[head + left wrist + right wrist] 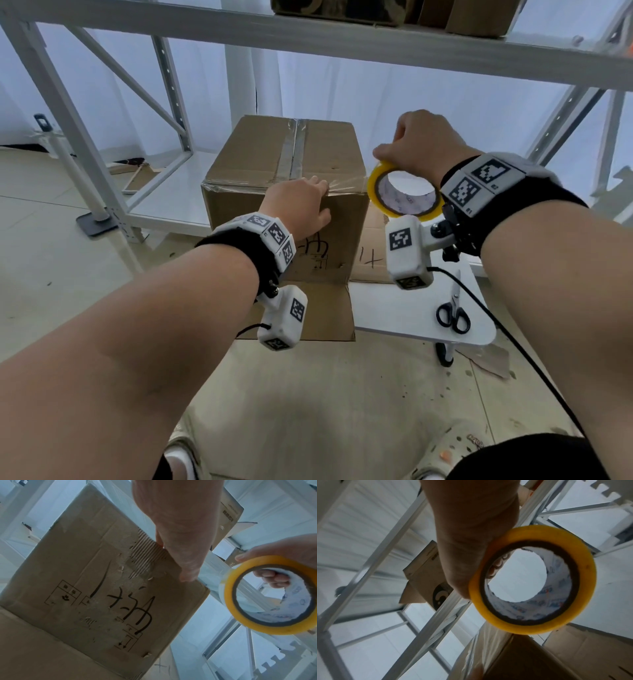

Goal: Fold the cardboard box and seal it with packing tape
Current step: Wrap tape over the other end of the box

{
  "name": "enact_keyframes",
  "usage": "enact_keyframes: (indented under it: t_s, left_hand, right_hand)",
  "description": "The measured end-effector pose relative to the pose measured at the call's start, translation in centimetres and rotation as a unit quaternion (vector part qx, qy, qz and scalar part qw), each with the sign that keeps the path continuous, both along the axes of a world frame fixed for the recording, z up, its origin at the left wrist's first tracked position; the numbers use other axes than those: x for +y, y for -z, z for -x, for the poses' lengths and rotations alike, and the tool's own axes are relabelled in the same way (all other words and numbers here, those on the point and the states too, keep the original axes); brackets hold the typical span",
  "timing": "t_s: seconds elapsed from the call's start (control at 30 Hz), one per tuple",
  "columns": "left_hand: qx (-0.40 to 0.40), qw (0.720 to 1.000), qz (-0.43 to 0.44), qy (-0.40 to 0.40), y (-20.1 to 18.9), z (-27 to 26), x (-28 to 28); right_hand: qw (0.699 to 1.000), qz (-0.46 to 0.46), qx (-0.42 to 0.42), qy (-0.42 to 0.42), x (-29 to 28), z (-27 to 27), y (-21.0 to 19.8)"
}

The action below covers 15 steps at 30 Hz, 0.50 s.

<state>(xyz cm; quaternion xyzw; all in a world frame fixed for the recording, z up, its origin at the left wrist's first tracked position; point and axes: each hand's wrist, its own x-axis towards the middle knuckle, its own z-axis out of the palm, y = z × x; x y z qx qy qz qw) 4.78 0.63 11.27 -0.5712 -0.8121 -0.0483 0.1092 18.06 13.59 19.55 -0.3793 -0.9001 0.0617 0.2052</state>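
A brown cardboard box (274, 157) stands upright in front of me, with clear tape along its top seam. One bottom flap (325, 308) lies open toward me. My left hand (301, 202) rests over the box's near top edge, fingers on top and thumb (187, 566) down the front face (77, 574), pressing a tape strip there. My right hand (421, 144) grips a yellow packing tape roll (397, 200) just right of the box's top corner, fingers inside the core (274, 578). A clear strip (347, 187) stretches from the roll to the box edge.
Black scissors (452, 313) lie on a small white table (394, 308) to the right of the box. Flat cardboard (373, 246) lies behind that table. A white metal shelf rack (68, 120) stands to the left and overhead, with boxes (479, 17) on its upper shelf.
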Motion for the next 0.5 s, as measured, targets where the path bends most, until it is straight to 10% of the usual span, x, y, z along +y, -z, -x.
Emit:
enact_keyframes:
  t_s: [0.5]
  left_hand:
    - [0.01, 0.991, 0.118, -0.06, -1.0, -2.6, 2.3]
  right_hand:
    - [0.987, -0.046, -0.155, 0.013, 1.3, 0.8, 0.1]
